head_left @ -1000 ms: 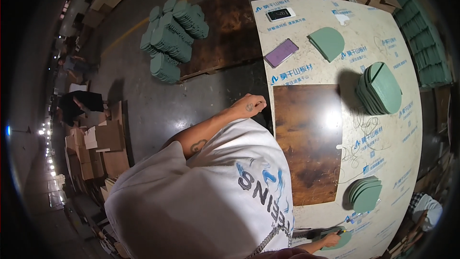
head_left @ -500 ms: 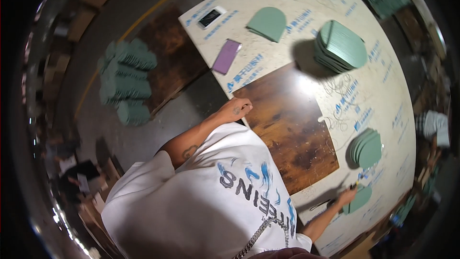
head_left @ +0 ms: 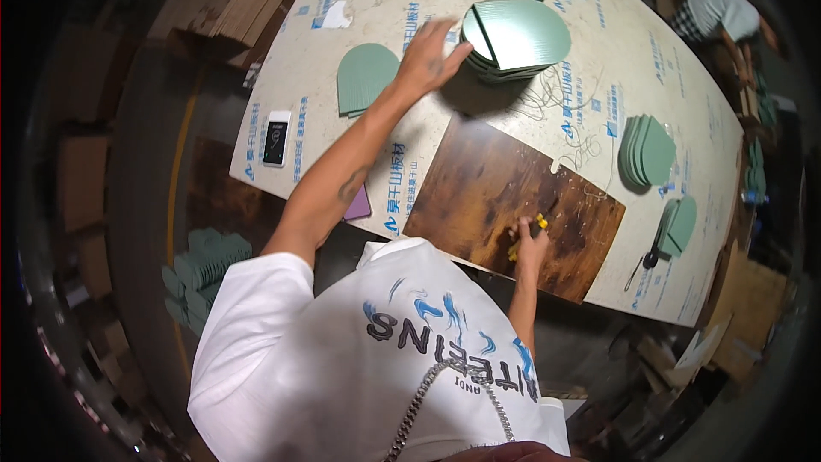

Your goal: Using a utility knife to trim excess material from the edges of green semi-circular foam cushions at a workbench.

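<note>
My left hand (head_left: 430,58) reaches out over the table, fingers apart, with nothing in it. Its fingertips are at the left edge of a tall stack of green round-ended panels (head_left: 523,27); whether they touch it I cannot tell. My right hand (head_left: 532,245) is closed around a small yellow-handled tool (head_left: 541,222), whose exact kind is hard to make out. That hand is over a brown wood-grain board (head_left: 479,180) at the table's near edge. Left of the tall stack lies a low pile of green panels (head_left: 366,77).
A shorter green stack (head_left: 647,151) and a small green pile (head_left: 678,227) are on the right, beside a dark-handled tool (head_left: 650,260). A white device (head_left: 276,139) and a purple phone (head_left: 357,204) lie left. Loose string (head_left: 556,90) trails near the tall stack. Another person (head_left: 723,17) bends at far right.
My left hand has gone from the table's near edge out to the tall stack. My right hand has come from the small right-hand pile to the brown board, bringing the yellow-handled tool. The view has turned.
</note>
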Demonstrator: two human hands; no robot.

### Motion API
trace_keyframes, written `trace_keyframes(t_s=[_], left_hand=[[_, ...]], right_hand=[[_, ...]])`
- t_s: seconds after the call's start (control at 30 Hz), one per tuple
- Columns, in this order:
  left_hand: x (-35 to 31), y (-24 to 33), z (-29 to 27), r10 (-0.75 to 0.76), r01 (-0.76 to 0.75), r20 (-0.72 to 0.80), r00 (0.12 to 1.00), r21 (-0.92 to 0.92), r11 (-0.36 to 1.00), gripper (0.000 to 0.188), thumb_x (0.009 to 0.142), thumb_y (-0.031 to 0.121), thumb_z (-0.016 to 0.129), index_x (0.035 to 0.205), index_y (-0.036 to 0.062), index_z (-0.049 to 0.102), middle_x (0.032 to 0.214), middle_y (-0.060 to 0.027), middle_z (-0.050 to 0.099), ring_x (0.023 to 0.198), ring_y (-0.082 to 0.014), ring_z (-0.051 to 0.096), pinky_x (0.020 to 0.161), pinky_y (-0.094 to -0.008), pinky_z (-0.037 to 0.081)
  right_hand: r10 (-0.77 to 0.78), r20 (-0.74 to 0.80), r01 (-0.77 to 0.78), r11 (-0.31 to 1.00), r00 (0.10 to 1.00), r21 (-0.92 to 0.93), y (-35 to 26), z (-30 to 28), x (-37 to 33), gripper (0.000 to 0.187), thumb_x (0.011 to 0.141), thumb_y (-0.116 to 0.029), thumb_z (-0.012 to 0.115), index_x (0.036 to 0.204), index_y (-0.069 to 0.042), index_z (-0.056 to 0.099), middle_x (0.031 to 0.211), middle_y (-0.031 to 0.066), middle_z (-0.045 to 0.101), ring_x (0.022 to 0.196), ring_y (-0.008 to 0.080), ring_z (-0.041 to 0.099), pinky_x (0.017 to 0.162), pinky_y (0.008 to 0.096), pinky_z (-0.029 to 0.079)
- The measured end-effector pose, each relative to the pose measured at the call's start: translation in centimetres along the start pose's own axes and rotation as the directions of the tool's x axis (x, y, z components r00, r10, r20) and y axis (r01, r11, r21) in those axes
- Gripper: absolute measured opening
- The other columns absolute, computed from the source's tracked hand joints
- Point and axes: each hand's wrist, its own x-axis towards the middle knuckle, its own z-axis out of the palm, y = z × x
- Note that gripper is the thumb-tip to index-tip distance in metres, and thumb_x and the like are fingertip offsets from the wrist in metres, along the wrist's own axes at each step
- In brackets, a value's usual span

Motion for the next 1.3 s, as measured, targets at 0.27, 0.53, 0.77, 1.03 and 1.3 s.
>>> trace_keyframes(t_s=[0.27, 0.53, 0.77, 1.03, 1.3], left_hand=[[10.8, -6.4, 4.8, -0.338, 0.236, 0.456, 0.824, 0.266, 0.935, 0.028, 0.078, 0.017, 0.063, 0.087, -0.0073, 0.072, 0.097, -0.0355, 0.067, 0.095, -0.0498, 0.067, 0.085, -0.0502, 0.055], [10.1, -1.9, 3.0, -0.111, -0.103, 0.505, 0.856, 0.377, 0.921, 0.025, 0.075, 0.017, 0.061, 0.084, -0.0034, 0.071, 0.088, -0.0299, 0.069, 0.082, -0.0492, 0.068, 0.075, -0.0521, 0.056], [10.9, -3.4, 3.0, -0.291, -0.011, 0.625, 0.724, 0.433, 0.902, 0.027, 0.079, 0.014, 0.060, 0.098, -0.0008, 0.072, 0.108, -0.0283, 0.069, 0.102, -0.0454, 0.068, 0.086, -0.0513, 0.055], [9.6, -3.6, 3.9, -0.047, -0.201, 0.539, 0.841, 0.390, 0.899, 0.034, 0.081, 0.024, 0.058, 0.097, -0.0041, 0.069, 0.095, -0.0322, 0.066, 0.090, -0.0466, 0.068, 0.078, -0.0520, 0.056], [9.4, -7.0, 4.4, 0.124, -0.228, 0.490, 0.863, 0.157, 0.961, 0.034, 0.079, 0.020, 0.060, 0.088, -0.0128, 0.060, 0.082, -0.0342, 0.060, 0.084, -0.0495, 0.064, 0.075, -0.0518, 0.054]], right_hand=[[-0.036, 0.025, 0.028, 0.965, 0.999, 0.261, -9.1, 8.2, -0.2, 0.019, 0.097, -0.015, 0.067, 0.107, 0.001, 0.065, 0.082, 0.0053, 0.067, 0.067, 0.0118, 0.062, 0.060, 0.0248, 0.049], [-0.003, 0.013, -0.002, 0.930, 1.000, 0.367, -9.3, 9.7, -0.2, 0.020, 0.097, -0.014, 0.065, 0.109, 0.002, 0.063, 0.086, 0.0085, 0.069, 0.068, 0.0127, 0.063, 0.060, 0.0253, 0.050], [-0.049, 0.012, 0.038, 0.891, 0.999, 0.452, -9.5, 12.0, 1.2, 0.018, 0.096, -0.014, 0.064, 0.106, 0.001, 0.065, 0.085, 0.0111, 0.071, 0.065, 0.0132, 0.063, 0.058, 0.0264, 0.051], [-0.044, -0.087, 0.078, 0.893, 0.995, 0.444, -8.5, 13.2, 0.5, 0.018, 0.097, -0.016, 0.064, 0.103, 0.001, 0.065, 0.088, 0.0125, 0.073, 0.063, 0.0123, 0.063, 0.055, 0.0247, 0.049], [-0.145, -0.118, 0.186, 0.822, 0.982, 0.538, -12.9, 16.2, 5.0, 0.023, 0.097, -0.018, 0.066, 0.108, 0.002, 0.062, 0.094, 0.0134, 0.074, 0.062, 0.0125, 0.064, 0.055, 0.0244, 0.048]])
